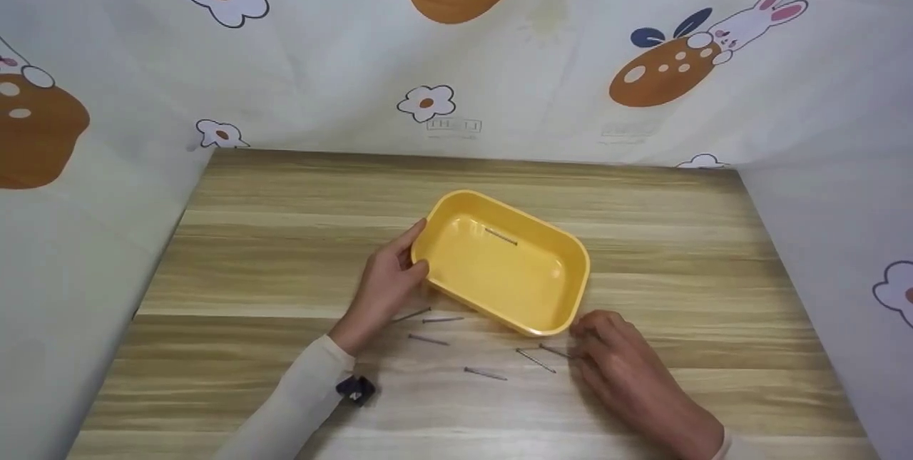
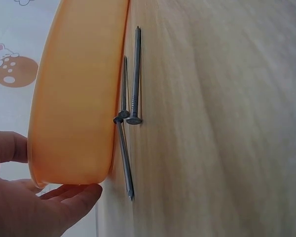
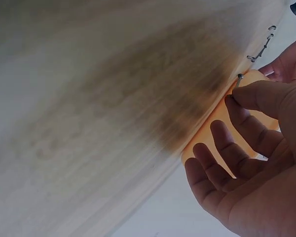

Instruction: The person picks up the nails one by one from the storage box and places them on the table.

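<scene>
A yellow plastic tray (image 1: pixel 492 289) with rounded corners sits on the table, with one nail (image 1: pixel 501 237) lying inside it. My left hand (image 1: pixel 385 274) grips the tray's left end, thumb on the rim and fingers underneath or along the wall. In the left wrist view, several nails (image 2: pixel 136 79) lie beside the tray wall (image 2: pixel 79 94). Near the tray's front right corner, my right hand (image 1: pixel 620 367) pinches a nail (image 3: pixel 239 78) between thumb and index finger; the other fingers are loosely bent. Several more nails, such as one near the front (image 1: pixel 485 374), lie before the tray.
The wood-grain table (image 1: pixel 285 246) is bounded behind and at both sides by pale cloth walls (image 1: pixel 321 53) printed with flowers and rabbits. A small black device (image 1: pixel 355 390) is at the left wrist.
</scene>
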`<act>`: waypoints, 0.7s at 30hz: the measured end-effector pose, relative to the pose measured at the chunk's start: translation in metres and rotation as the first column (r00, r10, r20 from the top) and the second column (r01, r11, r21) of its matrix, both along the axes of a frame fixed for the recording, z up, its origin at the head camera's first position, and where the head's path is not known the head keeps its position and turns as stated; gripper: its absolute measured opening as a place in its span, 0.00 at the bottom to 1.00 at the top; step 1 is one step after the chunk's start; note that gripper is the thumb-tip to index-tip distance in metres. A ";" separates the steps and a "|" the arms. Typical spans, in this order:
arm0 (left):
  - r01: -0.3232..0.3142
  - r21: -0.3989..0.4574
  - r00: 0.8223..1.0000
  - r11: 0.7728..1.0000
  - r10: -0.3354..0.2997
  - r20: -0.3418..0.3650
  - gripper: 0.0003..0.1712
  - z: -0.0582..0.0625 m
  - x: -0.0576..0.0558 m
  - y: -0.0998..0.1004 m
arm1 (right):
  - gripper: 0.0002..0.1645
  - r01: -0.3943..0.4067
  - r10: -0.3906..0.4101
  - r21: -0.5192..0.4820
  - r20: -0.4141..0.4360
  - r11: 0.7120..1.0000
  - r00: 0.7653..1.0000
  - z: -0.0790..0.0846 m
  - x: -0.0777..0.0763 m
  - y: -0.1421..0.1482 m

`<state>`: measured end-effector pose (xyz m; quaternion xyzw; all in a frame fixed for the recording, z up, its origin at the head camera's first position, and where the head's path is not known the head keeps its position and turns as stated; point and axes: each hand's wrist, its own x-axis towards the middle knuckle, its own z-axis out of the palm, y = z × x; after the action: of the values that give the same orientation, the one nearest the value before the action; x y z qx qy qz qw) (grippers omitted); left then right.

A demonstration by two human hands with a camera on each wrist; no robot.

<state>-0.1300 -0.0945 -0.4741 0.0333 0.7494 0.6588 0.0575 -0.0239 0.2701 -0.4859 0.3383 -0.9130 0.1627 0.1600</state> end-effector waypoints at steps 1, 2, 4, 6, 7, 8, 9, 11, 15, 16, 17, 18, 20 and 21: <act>0.001 0.005 1.000 1.000 -0.001 -0.001 0.40 0.000 0.000 0.000 | 0.11 0.002 -0.002 0.006 -0.001 1.000 1.000 -0.001 0.000 0.000; 0.002 0.009 1.000 1.000 -0.002 -0.004 0.40 0.000 0.000 0.000 | 0.11 0.003 -0.003 0.011 -0.002 1.000 1.000 -0.001 0.000 0.000; 0.004 0.020 1.000 1.000 -0.004 -0.007 0.40 0.000 0.000 0.000 | 0.11 0.006 -0.006 0.020 -0.002 1.000 1.000 -0.002 0.000 0.000; 0.005 0.027 1.000 1.000 -0.005 -0.012 0.40 -0.001 0.000 0.000 | 0.11 0.008 -0.008 0.026 -0.003 1.000 1.000 -0.003 0.000 0.001; 0.005 0.025 1.000 1.000 -0.005 -0.011 0.40 -0.001 -0.001 0.000 | 0.11 0.009 -0.009 0.026 -0.002 1.000 1.000 -0.003 0.000 0.001; 0.005 0.022 1.000 1.000 -0.005 -0.010 0.40 -0.001 -0.001 0.000 | 0.11 0.009 -0.009 0.024 -0.002 1.000 1.000 -0.003 0.001 0.001; 0.005 0.021 1.000 1.000 -0.005 -0.008 0.40 -0.001 -0.001 -0.001 | 0.11 0.008 -0.008 0.022 -0.002 1.000 1.000 -0.003 0.001 0.001; 0.005 0.019 1.000 1.000 -0.004 -0.014 0.40 -0.001 -0.001 -0.001 | 0.12 0.003 -0.003 0.017 -0.001 1.000 1.000 -0.003 0.001 0.001; 0.001 0.017 1.000 1.000 -0.001 -0.008 0.40 0.000 -0.001 0.000 | 0.12 0.003 -0.003 -0.009 0.015 1.000 1.000 0.000 0.000 0.002; 0.002 0.019 1.000 1.000 -0.002 -0.008 0.40 0.001 0.000 0.000 | 0.12 0.009 -0.009 -0.018 0.018 1.000 1.000 0.001 0.000 0.002; 0.004 0.019 1.000 1.000 -0.004 -0.005 0.41 0.001 0.000 0.000 | 0.13 0.018 -0.018 -0.030 0.024 0.999 1.000 0.003 0.000 0.003; 0.006 0.021 1.000 1.000 -0.006 -0.003 0.41 0.001 0.000 0.000 | 0.13 0.030 -0.029 -0.045 0.031 0.999 0.999 0.005 0.000 0.004; 0.010 0.024 1.000 1.000 -0.010 -0.006 0.41 0.001 0.000 0.000 | 0.14 0.055 -0.052 -0.077 0.038 0.996 0.998 0.009 0.000 0.004; 0.011 0.024 1.000 1.000 -0.011 -0.008 0.41 0.001 0.001 0.000 | 0.14 0.067 -0.064 -0.092 0.040 0.993 0.997 0.011 0.000 0.004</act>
<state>-0.1294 -0.0949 -0.4727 0.0409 0.7415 0.6672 0.0577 -0.0241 0.2743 -0.4752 0.2972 -0.9177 0.2062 0.1639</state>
